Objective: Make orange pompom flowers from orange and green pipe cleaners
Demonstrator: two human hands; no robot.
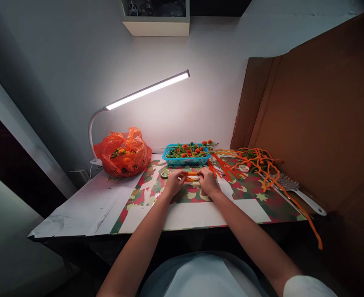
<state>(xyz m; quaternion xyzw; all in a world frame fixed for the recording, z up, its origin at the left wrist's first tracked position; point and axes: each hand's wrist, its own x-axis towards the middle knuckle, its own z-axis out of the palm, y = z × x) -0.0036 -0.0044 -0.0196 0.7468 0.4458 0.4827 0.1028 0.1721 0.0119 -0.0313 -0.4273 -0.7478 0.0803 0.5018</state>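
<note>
From the left hand (175,182) and right hand (208,181), the way is blocked at twelve o'clock by the blue basket (186,162), at ten by the orange bag (123,161), at two by orange strands (259,159) and toward four by the brush (306,199). Passage is offered over the white tabletop (86,208) at eight and the pale strip (188,215) at six.

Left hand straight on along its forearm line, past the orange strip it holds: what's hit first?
Likely the blue basket, ahead of the left hand; exact depth is unclear from one view.
</note>
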